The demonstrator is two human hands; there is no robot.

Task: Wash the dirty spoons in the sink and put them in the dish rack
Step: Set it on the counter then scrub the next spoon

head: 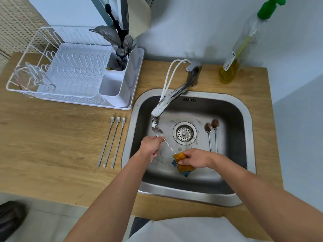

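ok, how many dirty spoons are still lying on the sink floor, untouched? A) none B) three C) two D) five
C: two dirty spoons with brown residue in their bowls lie side by side on the sink floor right of the drain. The left hand holds another spoon under the faucet, and three long spoons lie on the counter.

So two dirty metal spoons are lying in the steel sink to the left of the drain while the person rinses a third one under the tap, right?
Not quite: in the head view the two dirty metal spoons lie right of the round drain, not left. The rest stands: they are in the steel sink, and the left hand holds a third spoon under the tap.
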